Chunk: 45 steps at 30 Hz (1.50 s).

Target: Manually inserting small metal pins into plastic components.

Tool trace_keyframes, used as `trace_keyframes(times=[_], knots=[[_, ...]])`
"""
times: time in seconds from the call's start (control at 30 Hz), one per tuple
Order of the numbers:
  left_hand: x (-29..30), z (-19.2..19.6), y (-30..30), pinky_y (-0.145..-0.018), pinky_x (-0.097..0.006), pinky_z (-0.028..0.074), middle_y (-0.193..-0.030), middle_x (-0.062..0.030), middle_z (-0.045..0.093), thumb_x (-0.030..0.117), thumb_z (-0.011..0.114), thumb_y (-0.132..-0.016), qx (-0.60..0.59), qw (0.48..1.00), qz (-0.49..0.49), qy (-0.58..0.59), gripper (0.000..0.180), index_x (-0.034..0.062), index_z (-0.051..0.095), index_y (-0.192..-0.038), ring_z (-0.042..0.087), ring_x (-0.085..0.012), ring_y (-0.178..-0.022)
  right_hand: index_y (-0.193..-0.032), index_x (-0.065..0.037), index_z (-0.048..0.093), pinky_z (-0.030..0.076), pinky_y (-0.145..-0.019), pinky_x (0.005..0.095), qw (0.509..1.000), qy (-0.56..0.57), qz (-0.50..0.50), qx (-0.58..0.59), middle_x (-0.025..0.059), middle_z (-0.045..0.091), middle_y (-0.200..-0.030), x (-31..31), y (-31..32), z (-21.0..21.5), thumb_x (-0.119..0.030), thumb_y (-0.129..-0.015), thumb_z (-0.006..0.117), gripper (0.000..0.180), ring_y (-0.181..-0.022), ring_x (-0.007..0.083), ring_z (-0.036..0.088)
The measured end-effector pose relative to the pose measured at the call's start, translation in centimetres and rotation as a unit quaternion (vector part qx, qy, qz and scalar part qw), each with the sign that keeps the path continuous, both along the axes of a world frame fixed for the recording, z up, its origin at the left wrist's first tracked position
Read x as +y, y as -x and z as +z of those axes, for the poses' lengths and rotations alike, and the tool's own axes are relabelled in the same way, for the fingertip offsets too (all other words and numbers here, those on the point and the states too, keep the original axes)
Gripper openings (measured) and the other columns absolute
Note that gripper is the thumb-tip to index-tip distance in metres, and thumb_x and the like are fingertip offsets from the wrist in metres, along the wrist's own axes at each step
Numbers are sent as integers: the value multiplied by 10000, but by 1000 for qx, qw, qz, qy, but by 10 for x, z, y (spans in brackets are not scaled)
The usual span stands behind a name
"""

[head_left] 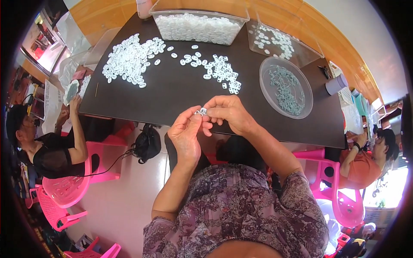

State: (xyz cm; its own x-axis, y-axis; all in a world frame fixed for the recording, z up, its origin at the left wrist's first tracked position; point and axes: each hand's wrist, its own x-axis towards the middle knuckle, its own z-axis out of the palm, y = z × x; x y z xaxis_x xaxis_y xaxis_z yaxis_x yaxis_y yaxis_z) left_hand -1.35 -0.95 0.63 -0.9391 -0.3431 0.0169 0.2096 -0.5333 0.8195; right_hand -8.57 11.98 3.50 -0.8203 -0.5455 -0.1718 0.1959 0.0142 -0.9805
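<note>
Above the near edge of the table, my left hand is closed in a pinch on a small white ring-shaped plastic piece. My right hand pinches a small white square plastic piece right against it. Whether the two pieces are joined, I cannot tell. Just beyond my hands lies a loose pile of white square pieces. A larger heap of white oval pieces with holes spreads over the table's left side. To the right, a round clear tray holds many small grey-green screw-like parts.
A clear bin full of white pieces stands at the back, beside another clear bin with scattered ones. A grey cup-like container is at the dark table's right. People sit left and right on pink chairs.
</note>
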Motion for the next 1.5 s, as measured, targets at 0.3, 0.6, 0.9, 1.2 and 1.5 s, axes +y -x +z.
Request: trace_keyframes(times=[0.3,0.6,0.9,1.2,1.5], knots=[[-2,6,-4,-467,-254,495,-798,-147,636,32,543,-885,2,1000,17,10,196,-88,578,-1035,610,-167,-593,-930,32,643,408,-531,178,995,45,-82,-29,65,648,-759,-3,-7,-4,-70,-788,633,175,-612,65,534],[1,4,-7,-474,-228,479,-806,-124,624,24,547,-890,-23,1000,3,21,182,-72,575,-1041,607,-150,-610,-950,46,629,422,-545,189,992,60,-107,-36,81,646,-782,-4,-11,-4,-39,-813,620,162,-642,86,565],[5,3,-8,-471,-242,487,-794,-119,627,34,530,-896,-32,999,18,31,165,-73,589,-1008,603,-146,-589,-925,42,630,414,-540,184,993,60,-103,19,77,653,-763,-6,-16,-8,-45,-818,629,138,-634,79,573],[8,1,-11,-487,-190,456,-810,-73,627,13,540,-893,-33,999,21,28,177,-61,574,-1050,592,-98,-616,-921,15,638,404,-531,171,989,30,-124,72,33,649,-754,-12,-24,-7,-60,-824,638,122,-647,51,570],[8,-4,-12,-503,-187,458,-824,-67,615,7,527,-898,-13,999,20,24,213,-49,549,-1102,580,-89,-630,-926,11,638,413,-543,170,985,32,-134,107,24,647,-740,-15,-28,-10,-57,-827,635,120,-641,40,561]])
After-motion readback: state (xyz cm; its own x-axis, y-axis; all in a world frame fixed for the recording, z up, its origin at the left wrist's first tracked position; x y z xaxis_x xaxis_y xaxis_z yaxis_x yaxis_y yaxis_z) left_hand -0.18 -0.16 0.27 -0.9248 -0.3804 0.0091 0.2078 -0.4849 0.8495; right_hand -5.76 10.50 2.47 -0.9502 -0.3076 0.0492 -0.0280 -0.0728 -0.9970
